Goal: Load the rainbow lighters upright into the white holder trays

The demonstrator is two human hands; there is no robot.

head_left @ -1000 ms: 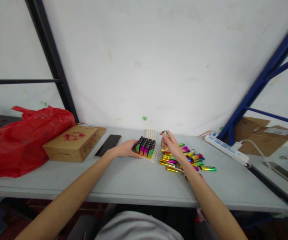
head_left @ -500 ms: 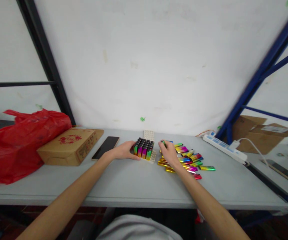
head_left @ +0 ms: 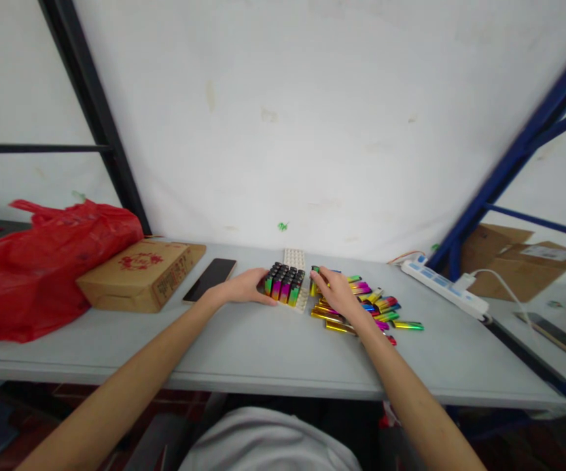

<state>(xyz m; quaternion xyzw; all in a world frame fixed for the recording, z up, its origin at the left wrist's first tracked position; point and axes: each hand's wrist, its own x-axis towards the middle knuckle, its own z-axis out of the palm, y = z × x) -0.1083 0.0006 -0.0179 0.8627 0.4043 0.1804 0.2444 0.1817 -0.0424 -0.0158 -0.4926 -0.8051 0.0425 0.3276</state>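
Observation:
A white slotted tray [head_left: 294, 257] lies on the grey table [head_left: 243, 350] and holds several rainbow-coloured lighters [head_left: 285, 284] standing upright. My left hand [head_left: 243, 287] rests against the tray's left side, fingers curled on the standing lighters. My right hand [head_left: 336, 291] pinches one lighter [head_left: 315, 270] by the tray's right edge. A loose pile of the same lighters [head_left: 373, 309] lies flat just right of that hand.
A black phone [head_left: 210, 279], a brown cardboard box [head_left: 140, 273] and a red plastic bag [head_left: 42, 261] sit to the left. A white power strip [head_left: 447, 290] with cable lies at the right, by blue shelf posts and more cardboard.
My right hand has dipped to the pile and come back toward the tray's right edge with a lighter. My left hand has stayed on the tray.

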